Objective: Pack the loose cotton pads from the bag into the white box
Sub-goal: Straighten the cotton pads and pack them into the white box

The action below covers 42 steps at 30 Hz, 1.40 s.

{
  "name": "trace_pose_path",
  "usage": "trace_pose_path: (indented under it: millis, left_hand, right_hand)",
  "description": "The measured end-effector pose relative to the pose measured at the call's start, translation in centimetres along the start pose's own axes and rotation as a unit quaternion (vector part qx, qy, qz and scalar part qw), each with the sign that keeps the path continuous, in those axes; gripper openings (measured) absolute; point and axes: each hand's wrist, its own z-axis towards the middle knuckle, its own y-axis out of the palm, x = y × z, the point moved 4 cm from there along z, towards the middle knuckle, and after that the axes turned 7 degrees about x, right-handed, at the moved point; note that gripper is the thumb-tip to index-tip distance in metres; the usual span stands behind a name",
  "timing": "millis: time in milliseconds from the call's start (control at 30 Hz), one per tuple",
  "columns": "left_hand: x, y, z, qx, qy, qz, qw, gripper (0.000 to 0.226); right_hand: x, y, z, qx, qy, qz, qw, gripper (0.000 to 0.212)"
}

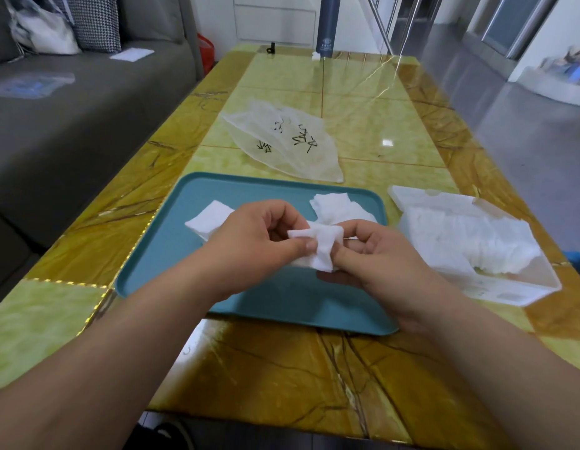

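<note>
Both your forearms reach in from the near edge of the counter (pixel 282 368), and your hands meet above the middle of the teal tray (pixel 282 303). Your left hand (pixel 256 235) has its fingers curled, thumb pinching one side of a small bunch of cotton pads (pixel 317 245). Your right hand (pixel 373 251) pinches the other side, knuckles turned up.

More loose pads (pixel 337 207) lie heaped at the tray's far right corner, and a flat stack (pixel 207 220) sits on the tray behind your left hand. The white box (pixel 496 287) stands open on the counter just right of the tray, with packed pads (pixel 460 235) inside.

The flattened bag (pixel 282 138) lies beyond the tray; its black characters are too crumpled to read. The print on the dark bottle (pixel 327 24) at the counter's far end is too small to read.
</note>
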Motion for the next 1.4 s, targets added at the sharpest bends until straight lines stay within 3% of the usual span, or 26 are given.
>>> trace_pose_path:
  millis: [67,167,267,400,533,667,733,833,1167,1400]
  left_hand:
    - [-0.2,-0.1,0.2,0.015,0.029,0.056,0.998,0.022]
    - [-0.6,-0.4,0.4,0.034,0.053,0.137,0.989,0.039]
    - [-0.5,-0.1,0.5,0.022,0.053,0.153,0.987,0.039]
    - [-0.5,-0.2,0.4,0.0,0.054,0.165,0.985,0.022]
    - [-0.6,-0.2,0.4,-0.018,0.054,0.185,0.981,0.028]
    - [-0.5,0.3,0.2,-0.031,0.035,0.185,0.982,0.053]
    - [-0.3,0.7,0.1,-0.046,0.038,0.174,0.983,0.034]
    - [-0.3,0.7,0.1,-0.038,0.047,0.194,0.979,0.017]
    - [-0.7,0.4,0.2,-0.029,0.011,0.224,0.974,0.021]
    - [-0.6,1.2,-0.2,-0.04,0.017,0.198,0.979,0.014]
  right_hand:
    - [0.0,0.0,-0.1,-0.017,-0.014,-0.015,1.0,0.016]
    - [0.0,0.0,-0.2,-0.061,-0.026,-0.039,0.997,0.036]
    - [0.4,-0.1,0.0,-0.036,-0.043,-0.091,0.994,0.045]
    - [0.3,-0.2,0.3,0.058,-0.105,-0.21,0.97,0.018]
    - [-0.1,-0.1,0.2,0.086,-0.158,-0.308,0.934,0.018]
    - [0.2,-0.4,0.2,0.062,-0.11,-0.249,0.96,0.027]
    - [0.4,-0.3,0.2,0.042,-0.083,-0.217,0.972,0.027]
    - [0.5,-0.4,0.4,0.069,-0.115,-0.261,0.956,0.028]
    - [0.7,0.4,0.0,0.101,-0.099,-0.248,0.958,0.057]
    - [1.8,2.0,-0.6,0.056,-0.083,-0.27,0.958,0.063]
